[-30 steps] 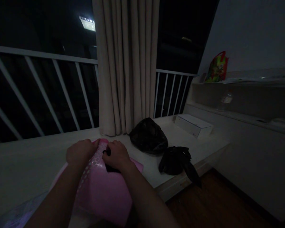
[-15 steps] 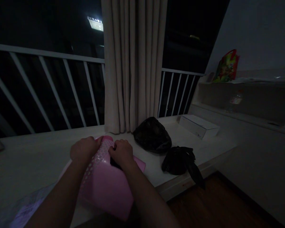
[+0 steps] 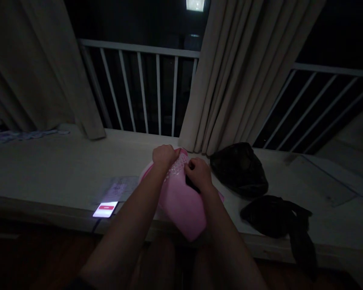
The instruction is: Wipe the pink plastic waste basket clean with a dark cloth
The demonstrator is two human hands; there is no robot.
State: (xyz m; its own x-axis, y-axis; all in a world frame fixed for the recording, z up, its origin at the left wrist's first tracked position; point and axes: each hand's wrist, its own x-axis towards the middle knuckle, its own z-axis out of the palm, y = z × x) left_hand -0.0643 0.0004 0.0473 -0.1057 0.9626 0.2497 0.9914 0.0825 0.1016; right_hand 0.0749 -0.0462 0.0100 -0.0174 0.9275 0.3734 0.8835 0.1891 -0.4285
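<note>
My left hand (image 3: 165, 155) clutches the edge of a pink, honeycomb-patterned plastic container (image 3: 183, 205); my right hand (image 3: 200, 173) curls around something dark and black (image 3: 192, 185) beside it.

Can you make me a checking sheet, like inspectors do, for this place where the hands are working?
Surface: pale ledge, dimly lit.
Job's things: pink container with small holes, tilted; black item against it, mostly hidden.
Clutter: black bag; second black bag, its end hanging over the edge; lit phone near the edge; box, blurred.
Hands: left hand grips the container's rim; right hand has its fingers curled, apparently around the black item.
Cables: thin dark line below the phone, maybe a cord.
Surroundings: curtains, railing, dark windows.
</note>
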